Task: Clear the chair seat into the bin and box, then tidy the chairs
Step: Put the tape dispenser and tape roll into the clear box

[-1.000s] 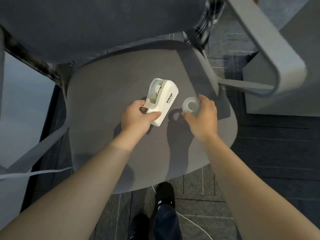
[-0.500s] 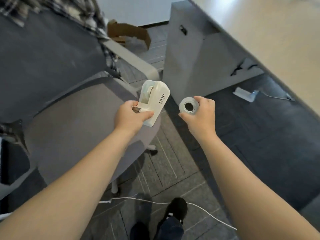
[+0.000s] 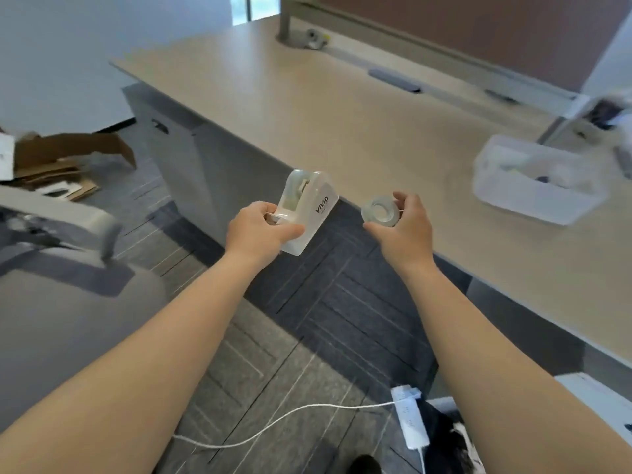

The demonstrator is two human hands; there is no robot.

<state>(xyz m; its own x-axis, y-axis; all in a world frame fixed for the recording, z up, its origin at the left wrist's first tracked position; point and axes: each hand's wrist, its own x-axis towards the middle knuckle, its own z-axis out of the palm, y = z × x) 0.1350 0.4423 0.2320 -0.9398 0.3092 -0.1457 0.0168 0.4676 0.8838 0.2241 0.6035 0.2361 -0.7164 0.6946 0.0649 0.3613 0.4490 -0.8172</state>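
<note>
Two things are in hand: our left hand point(image 3: 265, 230) is closed round the dispenser point(image 3: 305, 208), our right hand point(image 3: 403, 230) pinches the tape roll point(image 3: 380, 209) in its fingers point(image 3: 402, 200), both above the floor before the table point(image 3: 342, 107). We should carry both level to the box point(image 3: 533, 181) and lower them in singly.

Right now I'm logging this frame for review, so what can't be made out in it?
- Clear box on the desk, head view: motion blur smears its contents.
- Chair seat: cut off by the left edge, so what remains on it is unknown.
- Left hand covers the tape dispenser cutter end.
- Right hand hides part of the tape roll.
</note>
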